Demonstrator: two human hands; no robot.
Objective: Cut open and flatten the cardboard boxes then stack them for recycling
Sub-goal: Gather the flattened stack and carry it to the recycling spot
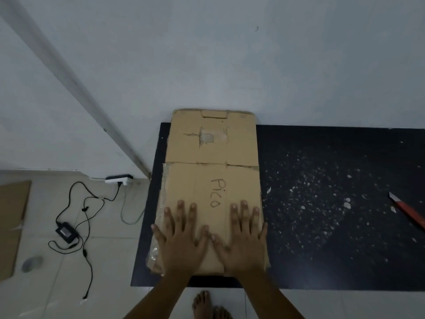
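Flattened brown cardboard box: lies on black desk, left end. Left hand, right hand: fingers spread, pressing its near end flat. Red-handled cutter: far right, idle. Stacking likely remains.

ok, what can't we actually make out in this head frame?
- Red cutter: handle end cut off by right edge.
- Cardboard on the floor: cut off by left edge.
- Flattened box: near part covered by left hand and right hand; underside and layers beneath hidden.
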